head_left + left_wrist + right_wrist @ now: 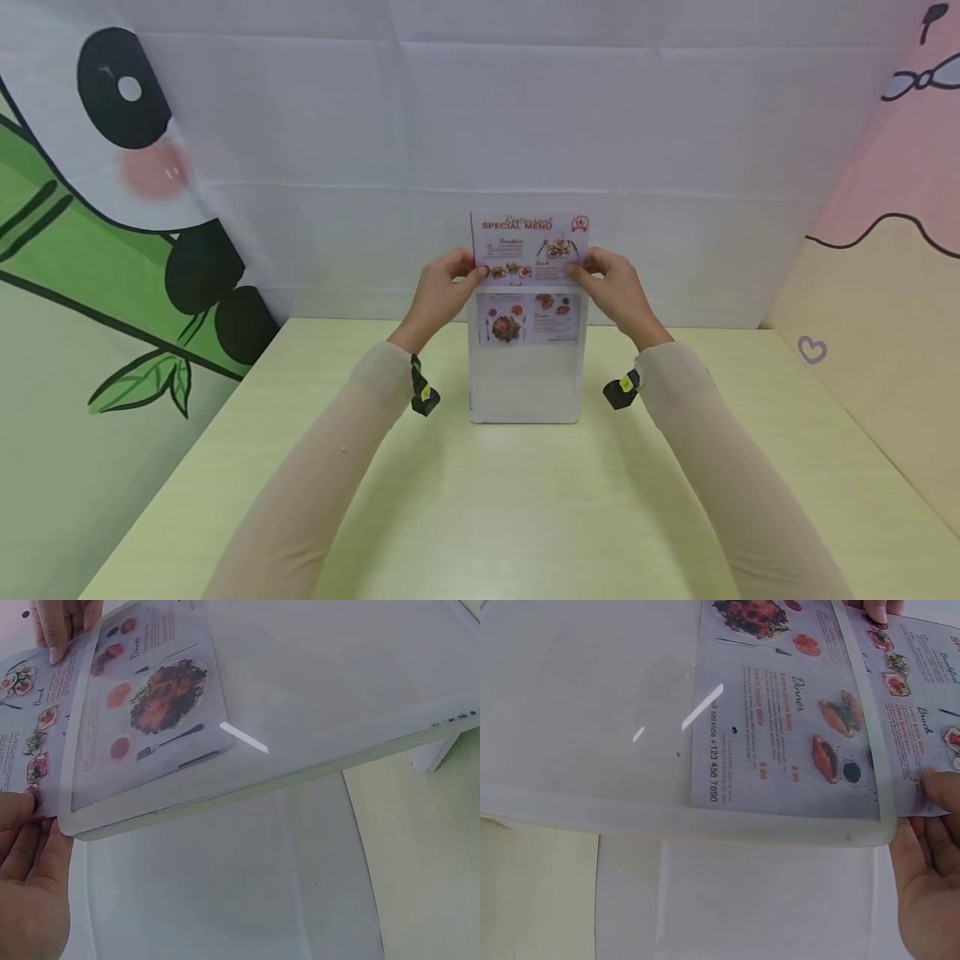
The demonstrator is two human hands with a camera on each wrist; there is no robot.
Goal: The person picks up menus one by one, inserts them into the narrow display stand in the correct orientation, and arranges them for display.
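Note:
A printed menu sheet [529, 250] is partway down inside an upright, white-framed clear display stand [525, 383]. Its lower part shows through the front panel, while the upper part sticks out above the top edge. My left hand [448, 287] pinches the sheet's left edge just above the stand, thumb in front. On the opposite edge my right hand [617, 287] pinches the paper the same way. The left wrist view shows the dinner picture [169, 694] behind the panel. In the right wrist view, printed text and food photos [795, 712] lie behind the panel.
The stand is on a pale wooden table [480, 508]. Behind it hangs a white cloth [525, 117]. Painted walls with a cartoon animal [123, 87] on the left and a pink and cream drawing [885, 283] on the right flank the table.

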